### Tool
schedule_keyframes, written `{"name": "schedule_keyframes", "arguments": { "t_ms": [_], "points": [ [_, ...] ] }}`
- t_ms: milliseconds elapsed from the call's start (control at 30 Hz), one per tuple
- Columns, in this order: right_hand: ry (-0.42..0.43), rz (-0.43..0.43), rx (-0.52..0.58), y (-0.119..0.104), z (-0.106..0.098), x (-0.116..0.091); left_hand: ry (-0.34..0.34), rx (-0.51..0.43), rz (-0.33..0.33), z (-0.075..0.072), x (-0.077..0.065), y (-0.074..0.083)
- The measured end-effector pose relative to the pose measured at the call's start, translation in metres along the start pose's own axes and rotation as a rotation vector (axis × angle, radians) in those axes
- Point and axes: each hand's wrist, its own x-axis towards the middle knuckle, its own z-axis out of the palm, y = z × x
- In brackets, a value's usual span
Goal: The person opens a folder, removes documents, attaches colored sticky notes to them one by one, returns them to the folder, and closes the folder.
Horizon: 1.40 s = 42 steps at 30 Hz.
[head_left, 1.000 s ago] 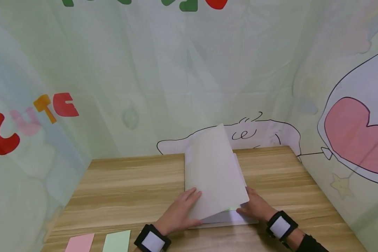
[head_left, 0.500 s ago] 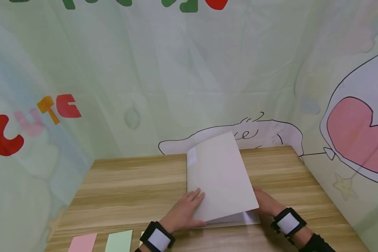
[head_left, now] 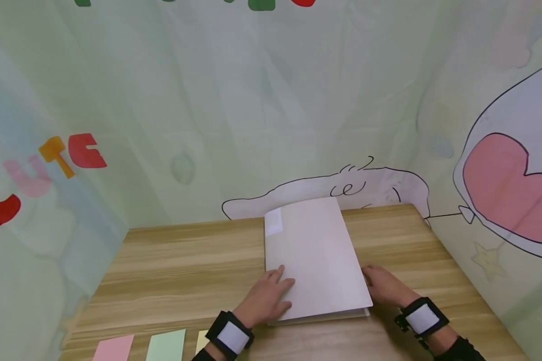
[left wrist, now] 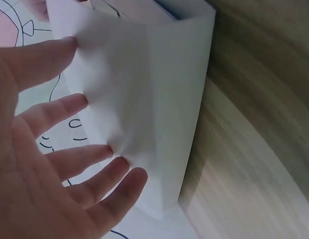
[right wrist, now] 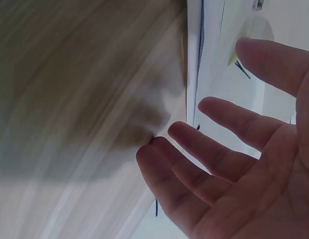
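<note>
A white folder with a small pale label at its upper left lies on the wooden table, its front cover lowered over the inside with a slim gap along the near edge. My left hand rests at its left side; in the left wrist view the spread fingertips touch the bulging white cover by the spine. Beside the right edge is my right hand, its fingers loosely bent. In the right wrist view those fingers are near the folder's edge and grip nothing.
Pink, green and partly hidden yellow cards lie at the table's front left. A printed cloth backdrop hangs behind the table and along its sides.
The folder's cover has swung down from a raised position to nearly flat. My right hand has drawn back rightward from under the cover to beside its edge; the left hand stays at the left side.
</note>
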Motion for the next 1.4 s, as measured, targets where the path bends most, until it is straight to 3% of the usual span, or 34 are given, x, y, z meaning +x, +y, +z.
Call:
{"name": "schedule_keyframes", "arguments": {
  "t_ms": [133,367,500,667,900,1067,1400],
  "points": [
    [0.008,0.063,-0.015,0.001,-0.005,-0.006,-0.017,-0.006,-0.012,-0.002,0.001,0.0],
    [0.031,0.034,-0.057,0.001,-0.018,-0.01,-0.033,-0.026,-0.03,-0.003,0.003,0.0],
    [0.107,-0.005,-0.102,-0.001,-0.024,-0.006,-0.031,-0.056,-0.04,-0.001,0.007,-0.002],
    [0.141,0.03,-0.068,-0.009,-0.031,0.003,-0.049,-0.077,-0.057,0.0,0.012,-0.005],
    [0.085,0.068,-0.007,-0.038,-0.03,0.029,-0.084,0.019,-0.06,-0.006,0.021,-0.003],
    [0.047,0.044,0.012,-0.061,-0.026,0.055,-0.107,0.071,-0.072,-0.006,0.027,0.001],
    [-0.005,0.019,0.055,-0.087,0.003,0.093,-0.079,0.109,-0.088,0.001,0.027,-0.001]
  ]
}}
